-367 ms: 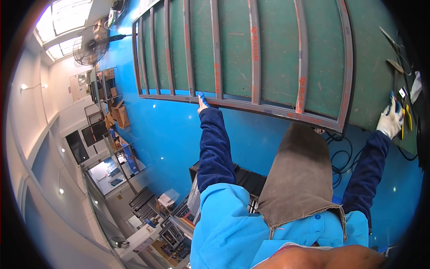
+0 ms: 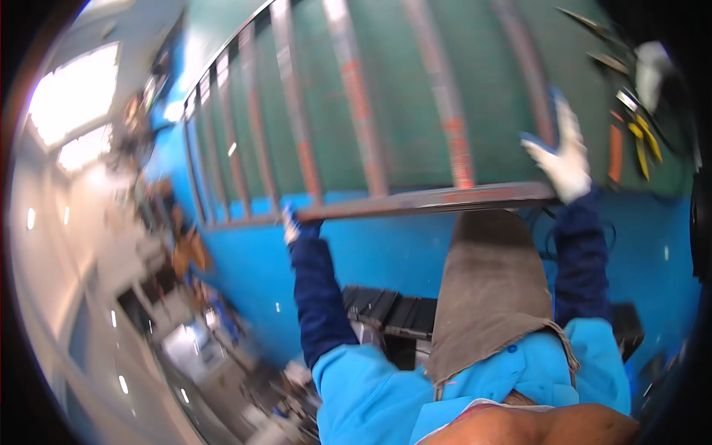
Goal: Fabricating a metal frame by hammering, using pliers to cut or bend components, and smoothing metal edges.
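A long grey metal frame (image 2: 415, 202) with several crossbars and reddish marks lies on a green work surface (image 2: 489, 111). My left hand (image 2: 291, 225), in a white glove with blue fingertips, is closed on its near rail, left of the middle; motion blurs the fingers. At the frame's right near corner, my right hand (image 2: 565, 156), gloved likewise, rests with thumb and fingers spread on either side of the end bar. Just right of that hand lie yellow-handled pliers (image 2: 642, 144) and an orange strip-like tool (image 2: 615, 152).
Farther right on the green surface are pointed metal tools (image 2: 610, 62) and a white cloth-like item (image 2: 653, 74). Black cables (image 2: 608, 233) hang below its near edge. Black boxes or bars (image 2: 389, 308) stand by my left side on the blue floor (image 2: 252, 271). Cardboard (image 2: 191, 251) sits at the left.
My right hand has left the pliers and come leftward onto the frame's right corner. The frame appears farther left and tilted differently as the view turns. My left hand stays on the near rail.
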`<state>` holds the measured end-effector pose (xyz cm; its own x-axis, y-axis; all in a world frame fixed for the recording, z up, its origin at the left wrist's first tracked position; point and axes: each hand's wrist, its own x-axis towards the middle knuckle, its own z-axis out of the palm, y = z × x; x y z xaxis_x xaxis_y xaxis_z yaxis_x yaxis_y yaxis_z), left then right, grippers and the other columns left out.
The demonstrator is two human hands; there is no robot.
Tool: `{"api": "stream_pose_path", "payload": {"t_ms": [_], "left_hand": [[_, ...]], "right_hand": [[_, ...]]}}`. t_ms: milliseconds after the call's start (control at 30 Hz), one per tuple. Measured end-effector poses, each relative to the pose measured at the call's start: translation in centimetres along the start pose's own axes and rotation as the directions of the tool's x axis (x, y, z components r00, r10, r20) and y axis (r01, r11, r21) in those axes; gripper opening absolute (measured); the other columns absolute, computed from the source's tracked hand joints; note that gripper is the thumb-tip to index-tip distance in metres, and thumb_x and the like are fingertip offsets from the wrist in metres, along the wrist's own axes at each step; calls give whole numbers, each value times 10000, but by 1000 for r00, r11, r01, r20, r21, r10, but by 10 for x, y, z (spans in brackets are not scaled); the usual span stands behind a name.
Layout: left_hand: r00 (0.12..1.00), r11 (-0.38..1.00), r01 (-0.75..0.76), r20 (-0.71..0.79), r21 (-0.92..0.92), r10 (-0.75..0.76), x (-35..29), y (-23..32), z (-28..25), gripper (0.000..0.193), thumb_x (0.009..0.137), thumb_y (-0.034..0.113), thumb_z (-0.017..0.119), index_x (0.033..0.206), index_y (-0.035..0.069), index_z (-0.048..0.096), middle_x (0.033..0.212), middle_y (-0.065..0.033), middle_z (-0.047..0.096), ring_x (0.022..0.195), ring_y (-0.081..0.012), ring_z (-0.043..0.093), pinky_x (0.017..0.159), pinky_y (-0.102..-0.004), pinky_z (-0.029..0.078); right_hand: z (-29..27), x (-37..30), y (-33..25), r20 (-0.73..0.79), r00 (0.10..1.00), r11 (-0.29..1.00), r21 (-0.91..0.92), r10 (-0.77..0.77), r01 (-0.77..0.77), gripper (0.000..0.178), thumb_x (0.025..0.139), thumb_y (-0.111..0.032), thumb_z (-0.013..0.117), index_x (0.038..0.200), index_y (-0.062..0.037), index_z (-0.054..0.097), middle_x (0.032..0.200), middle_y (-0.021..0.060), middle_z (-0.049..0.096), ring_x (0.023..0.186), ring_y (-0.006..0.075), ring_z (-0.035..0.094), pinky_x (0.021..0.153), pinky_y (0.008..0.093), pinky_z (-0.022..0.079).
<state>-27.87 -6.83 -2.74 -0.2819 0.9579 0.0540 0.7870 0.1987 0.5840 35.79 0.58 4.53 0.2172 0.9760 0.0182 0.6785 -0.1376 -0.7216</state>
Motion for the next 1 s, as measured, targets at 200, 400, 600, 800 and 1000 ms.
{"api": "stream_pose_path", "payload": {"t_ms": [200, 400, 600, 800, 1000], "left_hand": [[533, 190, 691, 314, -697, -786, -13, 110, 43, 601, 816, 510, 652, 1255, 140, 474, 1259, -177, 462, 1064, -350, 537, 812, -528, 505], [622, 284, 685, 335, -671, -708, 14, 105, 16, 543, 824, 497, 650, 1222, 159, 499, 1109, -172, 551, 906, -342, 599, 721, -460, 530], [587, 279, 759, 432, -589, -684, 33, 57, 19, 461, 846, 427, 655, 1189, 152, 515, 972, -145, 599, 695, -302, 599, 659, -381, 523], [697, 381, 687, 709, -618, -108, 51, 39, -16, 380, 861, 344, 657, 1148, 127, 535, 932, -106, 616, 601, -262, 575, 629, -294, 500], [864, 812, -484, 27, 325, 504, -3, 176, 15, 357, 828, 232, 667, 1142, 88, 577, 960, -78, 644, 791, -245, 616, 813, -333, 490]], "right_hand": [[43, -29, 70, 26, 992, 967, -227, 123, -114, 863, 735, -240, 672, 1472, -103, 244, 1469, 209, 304, 1345, 379, 316, 1101, 477, 289], [17, -33, 23, -33, 999, 880, -473, 14, -28, 851, 777, -315, 640, 1485, -111, 214, 1507, 191, 251, 1398, 378, 217, 1120, 506, 240], [29, -35, 43, -61, 985, 833, -527, 161, -169, 803, 803, -475, 623, 1480, -239, 260, 1527, 174, 230, 1404, 380, 216, 1117, 495, 250], [-5, -36, 64, -131, 980, 811, -550, 152, -200, 648, 837, -503, 588, 1405, -249, 408, 1465, 110, 377, 1364, 324, 328, 1075, 457, 331], [-15, 1, 61, -241, 958, 751, -658, -156, -43, 424, 905, -404, 525, 1267, -188, 563, 1324, 86, 548, 1075, 185, 598, 916, 324, 451]]}}
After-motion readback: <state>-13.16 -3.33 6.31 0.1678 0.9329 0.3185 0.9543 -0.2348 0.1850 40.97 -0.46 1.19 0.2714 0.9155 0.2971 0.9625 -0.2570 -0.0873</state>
